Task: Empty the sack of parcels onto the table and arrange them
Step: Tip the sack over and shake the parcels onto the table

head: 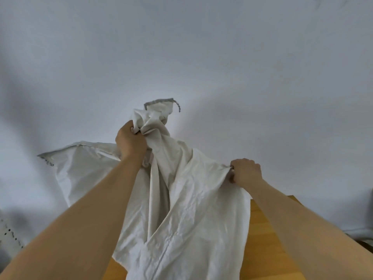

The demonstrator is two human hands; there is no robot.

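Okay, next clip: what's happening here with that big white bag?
A person is holding a white sack up in front of a pale wall, above a wooden table. The left hand grips a bunched part of the fabric high up, and the right hand clutches a fold lower down at the side. The sack hangs limp and crumpled down toward the table. No parcels show in this view; the sack hides most of the tabletop, so whether it has been emptied cannot be told.
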